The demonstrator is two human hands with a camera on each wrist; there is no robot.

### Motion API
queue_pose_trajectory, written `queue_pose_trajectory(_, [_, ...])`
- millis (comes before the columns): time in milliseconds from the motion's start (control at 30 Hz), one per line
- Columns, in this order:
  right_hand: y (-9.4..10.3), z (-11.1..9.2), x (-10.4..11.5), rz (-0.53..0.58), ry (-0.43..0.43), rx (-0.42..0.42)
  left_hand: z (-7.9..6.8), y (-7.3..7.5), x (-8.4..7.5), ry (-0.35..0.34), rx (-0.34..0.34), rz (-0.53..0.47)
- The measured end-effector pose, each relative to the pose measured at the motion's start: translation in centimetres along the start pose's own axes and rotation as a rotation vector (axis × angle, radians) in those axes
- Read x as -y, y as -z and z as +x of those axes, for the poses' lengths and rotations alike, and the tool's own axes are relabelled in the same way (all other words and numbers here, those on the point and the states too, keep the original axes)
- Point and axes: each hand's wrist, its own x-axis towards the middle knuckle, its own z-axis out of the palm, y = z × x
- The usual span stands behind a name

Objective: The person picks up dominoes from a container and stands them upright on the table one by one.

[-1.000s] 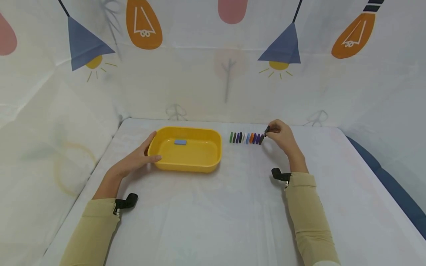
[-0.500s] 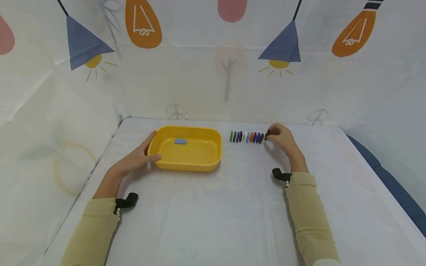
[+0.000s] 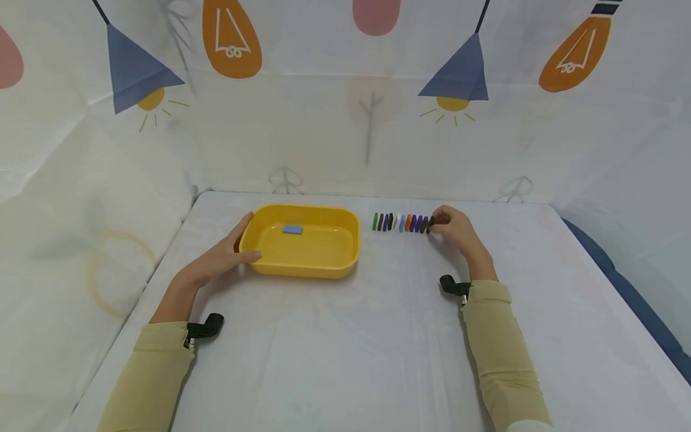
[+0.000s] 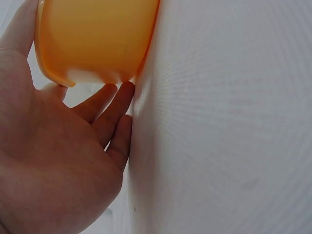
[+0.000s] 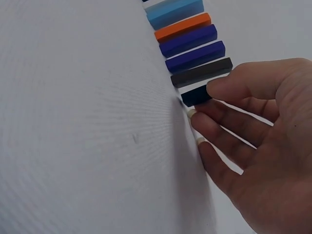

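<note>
A row of short coloured pastel sticks (image 3: 402, 223) lies side by side on the white tabletop, right of a shallow yellow tray (image 3: 318, 249). At the row's right end my right hand (image 3: 456, 231) pinches a very dark stick (image 5: 194, 96) between thumb and fingers. This stick lies low at the surface, beside a dark grey-brown stick (image 5: 202, 73). My left hand (image 3: 224, 255) holds the tray's left end, thumb over the near rim and fingers at the outer wall. A single light blue stick (image 3: 293, 230) lies inside the tray.
White cloth covers the table (image 3: 324, 348). Behind it hangs a pale curtain (image 3: 324, 138) printed with lamps and bulbs. Something dark blue (image 3: 621, 288) borders the table's right side. Each sleeve cuff carries a small black camera (image 3: 205, 327).
My right hand has come down and slightly nearer, lowering the dark stick to the row's right end. The left hand and the tray stay in place.
</note>
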Motion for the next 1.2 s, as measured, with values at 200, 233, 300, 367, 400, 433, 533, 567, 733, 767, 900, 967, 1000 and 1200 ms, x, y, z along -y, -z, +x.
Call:
queue_pose_trajectory(200, [-0.09, 0.04, -0.06, -0.012, 0.004, 0.014, 0.05, -0.06, 0.01, 0.004, -0.005, 0.007])
queue_pose_trajectory(233, [-0.09, 0.04, -0.04, -0.009, 0.005, 0.017, 0.06, -0.05, 0.02, 0.004, -0.006, 0.007])
queue_pose_trajectory(300, [-0.09, 0.08, -0.04, -0.013, 0.003, 0.022, 0.07, -0.05, 0.04, 0.002, -0.008, 0.008])
queue_pose_trajectory(367, [-0.11, 0.09, -0.05, -0.015, 0.002, 0.026, 0.07, -0.07, 0.05, 0.0, -0.006, 0.007])
queue_pose_trajectory(400, [-0.11, 0.07, -0.04, -0.015, 0.001, 0.029, 0.06, -0.09, 0.06, -0.001, -0.004, 0.006])
queue_pose_trajectory(433, [-0.11, 0.06, -0.03, -0.014, 0.001, 0.03, 0.06, -0.1, 0.09, -0.002, -0.003, 0.004])
queue_pose_trajectory(533, [-0.05, 0.01, -0.06, -0.023, 0.003, 0.042, 0.02, -0.13, 0.11, -0.004, -0.001, -0.003])
queue_pose_trajectory(567, [-0.04, 0.01, -0.07, -0.023, 0.002, 0.044, 0.01, -0.13, 0.11, -0.004, -0.001, -0.004])
queue_pose_trajectory(733, [-0.01, -0.06, -0.03, -0.013, -0.006, 0.053, -0.04, -0.09, 0.12, -0.005, -0.002, -0.001])
queue_pose_trajectory(767, [-0.01, -0.08, 0.01, -0.002, -0.011, 0.053, -0.04, -0.09, 0.12, -0.006, -0.001, -0.002])
queue_pose_trajectory(900, [-0.03, -0.22, 0.13, 0.025, -0.016, 0.056, 0.02, -0.1, 0.15, -0.01, 0.0, -0.008])
queue_pose_trajectory(967, [-0.01, -0.29, 0.21, 0.022, -0.011, 0.058, 0.05, -0.12, 0.16, -0.008, -0.004, -0.012])
queue_pose_trajectory(1000, [-0.01, -0.32, 0.23, 0.021, -0.009, 0.058, 0.05, -0.13, 0.14, -0.008, -0.003, -0.012])
queue_pose_trajectory(1200, [0.19, -0.51, 0.29, 0.038, 0.0, 0.068, 0.04, -0.19, 0.01, -0.002, -0.005, 0.008])
